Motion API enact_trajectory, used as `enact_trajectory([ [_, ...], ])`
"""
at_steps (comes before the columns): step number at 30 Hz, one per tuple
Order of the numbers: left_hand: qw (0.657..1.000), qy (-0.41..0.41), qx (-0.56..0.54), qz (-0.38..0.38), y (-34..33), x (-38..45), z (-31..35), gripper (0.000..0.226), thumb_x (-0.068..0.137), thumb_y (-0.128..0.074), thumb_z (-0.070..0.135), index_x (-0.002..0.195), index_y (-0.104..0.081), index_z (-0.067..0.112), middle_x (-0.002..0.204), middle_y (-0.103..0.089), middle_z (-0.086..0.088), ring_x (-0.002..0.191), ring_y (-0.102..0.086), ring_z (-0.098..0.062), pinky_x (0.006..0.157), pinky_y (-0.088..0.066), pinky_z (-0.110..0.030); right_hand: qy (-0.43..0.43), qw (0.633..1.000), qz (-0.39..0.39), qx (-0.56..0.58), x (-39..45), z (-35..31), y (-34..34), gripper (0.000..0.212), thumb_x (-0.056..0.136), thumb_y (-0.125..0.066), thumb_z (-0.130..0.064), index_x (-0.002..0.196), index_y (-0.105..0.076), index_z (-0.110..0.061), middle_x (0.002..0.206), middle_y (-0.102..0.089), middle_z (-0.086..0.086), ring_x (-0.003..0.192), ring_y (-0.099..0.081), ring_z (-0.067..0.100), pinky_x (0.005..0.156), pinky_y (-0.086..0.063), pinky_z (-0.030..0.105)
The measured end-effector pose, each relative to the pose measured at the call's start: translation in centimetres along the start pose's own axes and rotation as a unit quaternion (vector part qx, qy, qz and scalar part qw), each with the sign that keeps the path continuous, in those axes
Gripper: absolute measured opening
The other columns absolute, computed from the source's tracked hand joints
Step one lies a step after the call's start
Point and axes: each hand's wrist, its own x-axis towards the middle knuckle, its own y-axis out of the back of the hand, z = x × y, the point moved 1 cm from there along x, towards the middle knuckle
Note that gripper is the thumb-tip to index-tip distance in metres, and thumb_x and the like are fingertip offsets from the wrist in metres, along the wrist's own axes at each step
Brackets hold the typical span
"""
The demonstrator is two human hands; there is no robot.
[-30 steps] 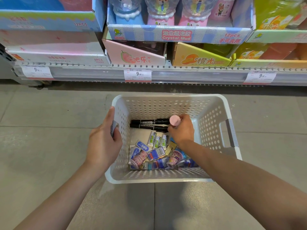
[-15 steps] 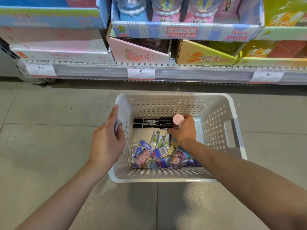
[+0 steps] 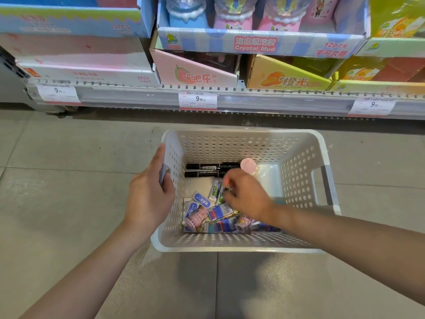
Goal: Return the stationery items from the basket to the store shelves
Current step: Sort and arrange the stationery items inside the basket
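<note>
A white perforated basket stands on the floor below the shelf. Inside lie two black markers, a pink-capped item and a heap of small packaged erasers. My left hand rests against the basket's left wall and grips a small blue packet. My right hand is down in the basket, blurred, its fingertips curled and pinching at a green-labelled eraser just in front of the markers. The pink-capped item stands free beyond its knuckles.
The bottom store shelf runs across the back with price tags on its edge. It carries display boxes: a Crystal Mud box, a pink box and an orange box. Grey tiled floor surrounds the basket.
My right hand has let go of the pink-capped item and moved down-left onto the green-labelled erasers. The left hand keeps its grip at the basket's wall.
</note>
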Motion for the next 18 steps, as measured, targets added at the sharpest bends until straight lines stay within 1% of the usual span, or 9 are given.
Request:
enact_trajectory([
  [2, 1.000, 0.001, 0.011, 0.006, 0.1, 0.0, 0.0, 0.060, 0.092, -0.050, 0.007, 0.147, -0.028, 0.016, 0.053, -0.051, -0.006, 0.041, -0.038, -0.012, 0.042, -0.032, -0.024, 0.115, 0.980, -0.137, -0.084, 0.7, -0.9, -1.4, 0.027, 0.078, -0.063, -0.005, 0.105, -0.063, -0.009, 0.098, -0.052, -0.002, 0.087, -0.053, 0.014, 0.076, -0.043, 0.024],
  [4, 1.000, 0.003, 0.019, 0.006, 0.1, -0.1, 0.0, 0.060, 0.091, -0.050, 0.007, 0.147, -0.028, 0.017, 0.051, -0.046, -0.002, 0.041, -0.038, -0.013, 0.043, -0.030, -0.023, 0.182, 0.944, -0.218, -0.167, 1.4, -1.6, -3.4, 0.044, 0.077, -0.066, -0.009, 0.121, -0.059, -0.009, 0.114, -0.057, 0.006, 0.103, -0.056, 0.023, 0.087, -0.047, 0.030],
  [5, 1.000, 0.004, 0.019, 0.007, 0.1, 0.0, 0.0, 0.060, 0.091, -0.050, 0.006, 0.147, -0.029, 0.017, 0.052, -0.046, -0.002, 0.042, -0.039, -0.013, 0.043, -0.030, -0.024, 0.199, 0.928, -0.239, -0.205, 1.8, -1.9, -4.4, 0.049, 0.077, -0.066, -0.011, 0.125, -0.057, -0.011, 0.118, -0.057, 0.008, 0.108, -0.055, 0.026, 0.090, -0.048, 0.034],
  [7, 1.000, 0.006, 0.020, 0.009, 0.1, 0.0, -0.1, 0.061, 0.091, -0.050, 0.006, 0.147, -0.029, 0.017, 0.054, -0.048, -0.005, 0.043, -0.039, -0.014, 0.045, -0.031, -0.025, 0.225, 0.902, -0.257, -0.264, 2.3, -2.5, -6.3, 0.049, 0.079, -0.065, -0.012, 0.127, -0.055, -0.014, 0.121, -0.058, 0.008, 0.111, -0.055, 0.030, 0.091, -0.049, 0.038],
  [10, 1.000, 0.004, 0.023, 0.008, 0.0, 0.0, -0.1, 0.061, 0.091, -0.050, 0.007, 0.147, -0.029, 0.017, 0.054, -0.049, -0.006, 0.043, -0.040, -0.015, 0.044, -0.032, -0.025, 0.250, 0.885, -0.248, -0.305, 2.6, -2.8, -7.4, 0.044, 0.084, -0.062, -0.014, 0.127, -0.055, -0.015, 0.121, -0.058, 0.007, 0.111, -0.055, 0.031, 0.092, -0.049, 0.040],
  [12, 1.000, 0.004, 0.021, 0.009, 0.1, 0.0, 0.0, 0.061, 0.091, -0.051, 0.007, 0.147, -0.029, 0.017, 0.056, -0.050, -0.006, 0.044, -0.041, -0.015, 0.045, -0.032, -0.025, 0.247, 0.892, -0.243, -0.292, 2.5, -3.1, -6.9, 0.041, 0.084, -0.062, -0.014, 0.125, -0.056, -0.013, 0.120, -0.059, 0.009, 0.110, -0.055, 0.030, 0.090, -0.049, 0.037],
  [14, 1.000, 0.003, 0.019, 0.010, 0.1, -0.1, 0.0, 0.060, 0.091, -0.051, 0.006, 0.146, -0.030, 0.016, 0.056, -0.049, -0.004, 0.045, -0.040, -0.014, 0.046, -0.032, -0.025, 0.206, 0.935, -0.213, -0.194, 1.6, -3.3, -5.4, 0.035, 0.081, -0.066, -0.015, 0.116, -0.060, -0.010, 0.112, -0.061, 0.010, 0.104, -0.058, 0.028, 0.083, -0.049, 0.034],
  [16, 1.000, 0.002, 0.019, 0.009, 0.0, -0.1, 0.0, 0.060, 0.092, -0.050, 0.008, 0.147, -0.029, 0.016, 0.059, -0.051, -0.005, 0.046, -0.040, -0.013, 0.047, -0.033, -0.025, 0.109, 0.980, -0.156, -0.056, 0.6, -2.8, -3.5, 0.031, 0.077, -0.068, -0.013, 0.106, -0.060, -0.009, 0.103, -0.063, 0.008, 0.097, -0.060, 0.025, 0.077, -0.050, 0.031],
  [18, 1.000, 0.004, 0.015, 0.006, 0.0, -0.1, -0.1, 0.060, 0.092, -0.049, 0.009, 0.147, -0.028, 0.018, 0.063, -0.054, -0.007, 0.048, -0.042, -0.014, 0.049, -0.034, -0.027, -0.013, 0.996, -0.070, 0.045, -0.6, -1.8, -1.5, 0.030, 0.074, -0.071, -0.014, 0.100, -0.055, -0.015, 0.093, -0.060, 0.001, 0.089, -0.059, 0.020, 0.066, -0.048, 0.024],
])
